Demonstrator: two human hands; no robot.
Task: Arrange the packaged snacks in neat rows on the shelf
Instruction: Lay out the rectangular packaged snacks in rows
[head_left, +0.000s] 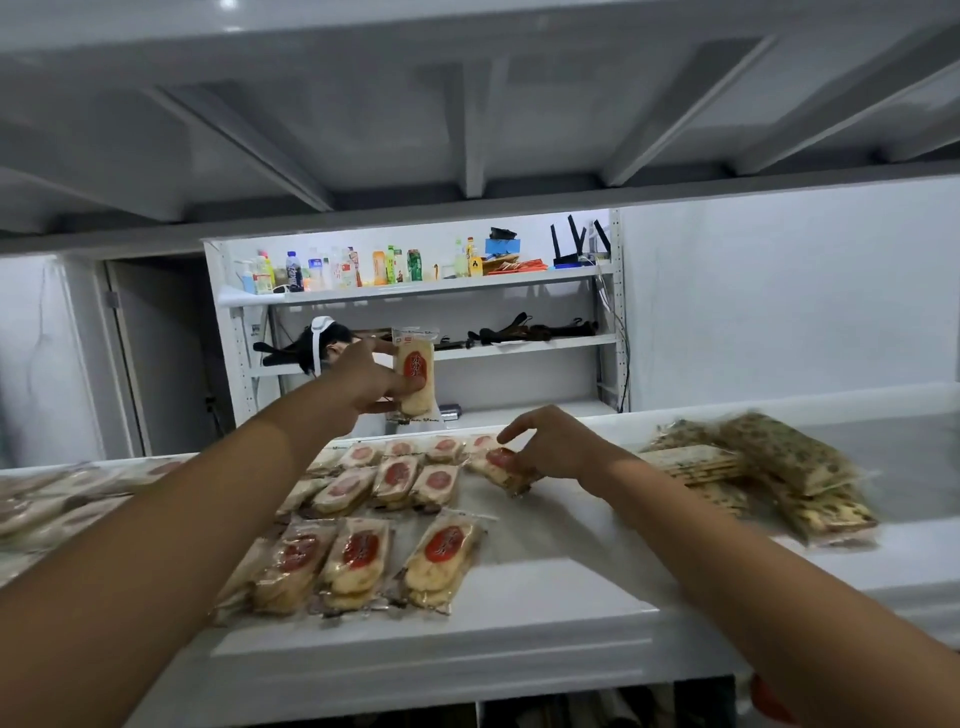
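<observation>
Currently: the left hand (366, 384) is raised at 12 o'clock of the laid-out group. Its fingers and thumb are curled round an upright pack (414, 371), red label facing the camera, held clear above the white shelf (561, 525).

The right hand (550, 441) is low at 2 o'clock of the group, fingers bent over a slanted pack (498, 462) that lies on the shelf. The index finger is lifted off it; the thumb is hidden.

The other red-label packs lie flat:
- near row (358, 561), three side by side at 6 o'clock, the right one slightly apart
- middle row (395, 480), three packs
- far row (405, 449), touching the middle row

At 3 o'clock, well apart, is a loose heap of green-flecked cracker packs (779, 467). At 9 o'clock are more packs (47, 499), blurred. Behind, at 12 o'clock, a rack holds bottles (337, 270).
</observation>
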